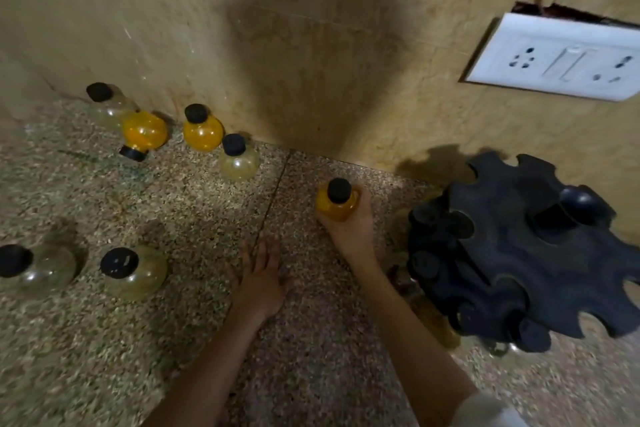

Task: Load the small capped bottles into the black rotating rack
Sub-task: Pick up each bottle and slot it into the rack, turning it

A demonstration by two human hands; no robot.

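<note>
Here, right hand (pixel 349 218) grasping an orange bottle (pixel 336 204) beside the black rack (pixel 519 253), left hand (pixel 258 277) released, flat on the tabletop (pixel 207 340).

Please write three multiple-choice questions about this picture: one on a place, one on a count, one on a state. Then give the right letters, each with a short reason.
1. Where does the black rotating rack stand?
A. To the right of the right hand
B. Between the two hands
C. At the far left wall

2. How many orange bottles show outside the rack?
A. Two
B. Three
C. Five

3. How is the left hand?
A. Gripping a bottle
B. Flat on the floor, fingers straight
C. Out of view

Answers:
1 A: the rack stands on the far side of the right hand from the left hand.
2 B: there is the held orange bottle in the right hand, an upright orange bottle and a tipped orange bottle near the wall.
3 B: it rests on the speckled floor and holds nothing.
</note>
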